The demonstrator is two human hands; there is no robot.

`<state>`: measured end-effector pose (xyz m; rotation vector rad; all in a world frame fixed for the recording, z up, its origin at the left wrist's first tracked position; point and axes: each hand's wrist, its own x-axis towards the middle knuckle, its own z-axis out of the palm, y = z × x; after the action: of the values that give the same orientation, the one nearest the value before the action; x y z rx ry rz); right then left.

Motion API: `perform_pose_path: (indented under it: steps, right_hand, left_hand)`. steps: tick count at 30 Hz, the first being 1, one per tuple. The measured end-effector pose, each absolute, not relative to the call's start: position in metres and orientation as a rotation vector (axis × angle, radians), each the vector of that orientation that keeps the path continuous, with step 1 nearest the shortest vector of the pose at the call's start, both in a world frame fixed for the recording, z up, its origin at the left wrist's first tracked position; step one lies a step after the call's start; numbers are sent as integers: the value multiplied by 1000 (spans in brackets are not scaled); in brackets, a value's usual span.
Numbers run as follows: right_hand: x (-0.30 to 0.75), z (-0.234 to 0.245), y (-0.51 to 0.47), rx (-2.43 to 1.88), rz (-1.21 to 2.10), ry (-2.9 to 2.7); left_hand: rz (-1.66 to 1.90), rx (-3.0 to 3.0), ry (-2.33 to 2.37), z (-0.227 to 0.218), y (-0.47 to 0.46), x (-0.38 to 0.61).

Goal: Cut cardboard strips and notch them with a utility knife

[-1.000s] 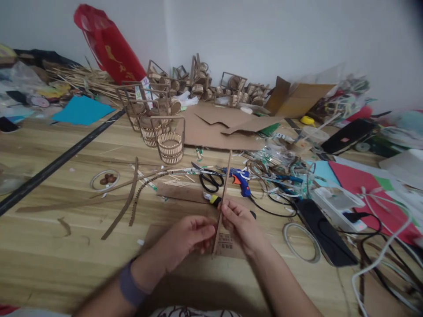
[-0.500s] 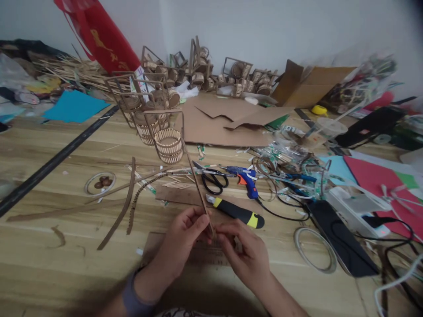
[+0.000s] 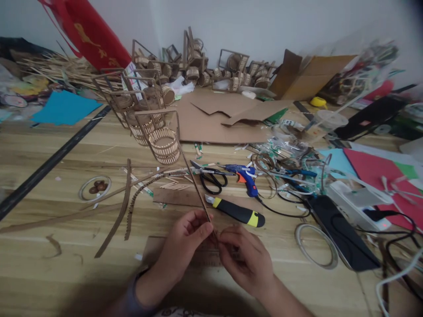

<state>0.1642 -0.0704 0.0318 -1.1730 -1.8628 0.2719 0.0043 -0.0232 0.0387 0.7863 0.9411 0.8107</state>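
Note:
A long, narrow brown cardboard strip [image 3: 197, 189] slants from beside a small basket down to my hands, its thin corrugated edge facing up. My left hand [image 3: 185, 242] grips it between thumb and fingers near its lower part. Just to the right, my right hand [image 3: 246, 257] has its fingertips pinched at the strip's near end; the exact contact is partly hidden. Beyond the hands lie a black and yellow utility knife [image 3: 238, 212], black-handled scissors [image 3: 213, 181] and a blue glue gun [image 3: 244, 175]. A piece of cardboard [image 3: 155, 246] lies beneath my hands.
Small tall-handled baskets [image 3: 164, 149] stand at back left, with several more along the wall. Curved brown strips [image 3: 114, 215] and a ring holding brown balls [image 3: 99, 187] lie left. A phone [image 3: 342, 233], power strip [image 3: 358, 204], cables and a tape roll [image 3: 316, 246] occupy the right.
The strip has turned slightly, so its corrugated edge shows more. Both hands have shifted slightly right and keep their grip near its end. The camera view has shifted a little.

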Motion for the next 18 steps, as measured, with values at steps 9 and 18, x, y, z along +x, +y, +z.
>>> perform_pose_path:
  steps: [9,18]
  right_hand:
    - [165,28,-70,-1182,178,-1889]
    - [167,27,-70,-1152,152,-1925]
  left_hand:
    - [807,737,938,40,-26,4]
    - [822,716,958,38,-27,5]
